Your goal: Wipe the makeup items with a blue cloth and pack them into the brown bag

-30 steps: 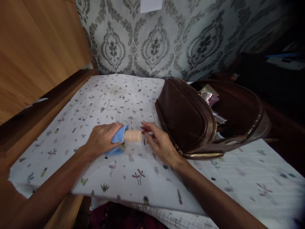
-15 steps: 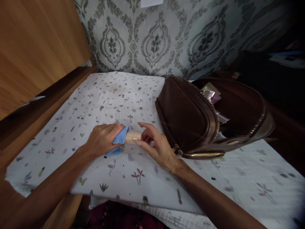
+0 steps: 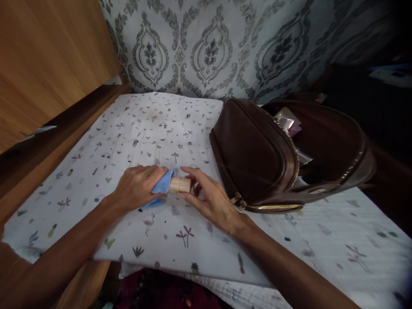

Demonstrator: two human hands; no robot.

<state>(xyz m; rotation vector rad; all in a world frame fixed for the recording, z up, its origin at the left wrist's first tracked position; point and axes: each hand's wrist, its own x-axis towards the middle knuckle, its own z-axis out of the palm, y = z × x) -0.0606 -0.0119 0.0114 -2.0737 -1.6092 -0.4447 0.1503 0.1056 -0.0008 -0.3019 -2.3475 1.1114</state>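
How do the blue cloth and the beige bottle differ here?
The blue cloth is crumpled; the beige bottle is a smooth cylinder on its side. The left hand grips the blue cloth; the right hand pinches the beige bottle's other end. Both touch each other, low over the printed sheet.

Bare forearms [image 3: 80, 240], left hand [image 3: 137, 189], right hand [image 3: 214, 204], long slender fingers [image 3: 194, 173]
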